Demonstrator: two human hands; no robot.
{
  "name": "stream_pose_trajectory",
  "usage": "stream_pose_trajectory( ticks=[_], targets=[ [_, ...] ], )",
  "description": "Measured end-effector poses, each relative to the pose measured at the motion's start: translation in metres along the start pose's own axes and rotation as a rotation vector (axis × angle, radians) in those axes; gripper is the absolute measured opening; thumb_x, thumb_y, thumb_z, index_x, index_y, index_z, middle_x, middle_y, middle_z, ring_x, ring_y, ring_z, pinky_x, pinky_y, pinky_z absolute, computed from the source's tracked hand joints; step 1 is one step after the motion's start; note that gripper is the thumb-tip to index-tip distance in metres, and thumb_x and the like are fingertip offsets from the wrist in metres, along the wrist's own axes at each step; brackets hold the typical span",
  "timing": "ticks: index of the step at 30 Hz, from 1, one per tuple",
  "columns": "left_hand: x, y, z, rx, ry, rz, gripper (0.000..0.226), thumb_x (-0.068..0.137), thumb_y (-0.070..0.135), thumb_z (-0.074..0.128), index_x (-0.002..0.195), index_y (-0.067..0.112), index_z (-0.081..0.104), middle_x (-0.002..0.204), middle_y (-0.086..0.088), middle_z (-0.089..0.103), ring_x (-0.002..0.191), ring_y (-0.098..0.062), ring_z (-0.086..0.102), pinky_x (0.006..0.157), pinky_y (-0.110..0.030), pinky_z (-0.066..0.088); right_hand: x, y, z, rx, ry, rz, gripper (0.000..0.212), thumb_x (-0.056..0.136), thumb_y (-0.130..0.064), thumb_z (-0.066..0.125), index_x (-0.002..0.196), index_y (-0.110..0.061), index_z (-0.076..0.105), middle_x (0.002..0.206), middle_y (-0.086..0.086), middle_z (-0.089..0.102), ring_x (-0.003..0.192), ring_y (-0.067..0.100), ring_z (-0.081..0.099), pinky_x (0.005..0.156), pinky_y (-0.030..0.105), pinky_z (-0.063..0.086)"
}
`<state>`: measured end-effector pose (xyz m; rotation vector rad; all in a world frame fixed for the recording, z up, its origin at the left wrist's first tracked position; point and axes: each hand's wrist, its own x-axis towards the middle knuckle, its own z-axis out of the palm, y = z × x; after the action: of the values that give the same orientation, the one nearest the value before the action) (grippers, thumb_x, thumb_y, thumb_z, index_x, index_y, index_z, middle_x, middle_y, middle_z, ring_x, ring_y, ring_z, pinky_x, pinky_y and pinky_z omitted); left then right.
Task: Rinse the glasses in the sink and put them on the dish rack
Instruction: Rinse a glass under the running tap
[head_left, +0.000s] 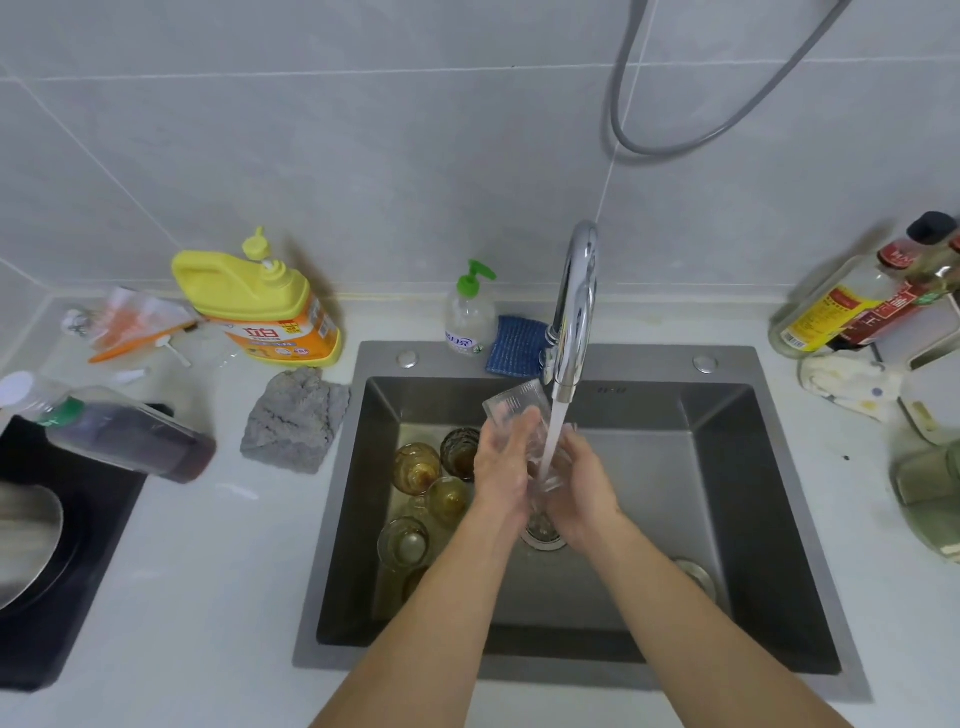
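Left grip (501, 462) and right grip (587, 488) both curled round clear glass (514, 405), tilted under tap (576, 291) stream to flush it | amber glasses (415, 467) wait in sink (675, 519) left side | rack unseen

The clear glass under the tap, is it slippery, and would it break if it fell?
Probably slippery: water runs over the clear glass, and both the left hand and right hand grip it. Likely fragile: it looks like thin ribbed glass above a hard metal sink. Laid down, its round shape might roll.
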<state>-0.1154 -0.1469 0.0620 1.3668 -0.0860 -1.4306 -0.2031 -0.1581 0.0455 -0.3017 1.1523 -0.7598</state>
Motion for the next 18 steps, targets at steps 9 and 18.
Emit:
stream_pose_trajectory(
  ticks=[9,18],
  targets=[
    [-0.003,0.012,0.009,-0.145,0.042,-0.079,0.058,0.080,0.042,0.085,0.128,0.020,0.061,0.121,-0.014,0.075,0.111,-0.033,0.073,0.092,-0.050,0.060,-0.005,-0.006,0.008,0.044,-0.085,-0.111,0.049,0.089,-0.036,0.065,0.134,-0.016,0.066,0.134,0.016,0.067,0.131,0.037,0.058,0.115,0.055,0.041],
    [-0.017,0.002,0.019,0.341,0.104,0.075,0.057,0.101,0.055,0.056,0.132,0.016,0.029,0.122,-0.012,0.056,0.106,-0.023,0.063,0.094,-0.047,0.057,-0.008,-0.023,0.007,-0.807,0.111,-0.337,0.061,0.100,-0.072,0.022,0.106,-0.036,0.070,0.100,-0.008,0.073,0.096,0.011,0.068,0.078,0.031,0.057]
  ],
)
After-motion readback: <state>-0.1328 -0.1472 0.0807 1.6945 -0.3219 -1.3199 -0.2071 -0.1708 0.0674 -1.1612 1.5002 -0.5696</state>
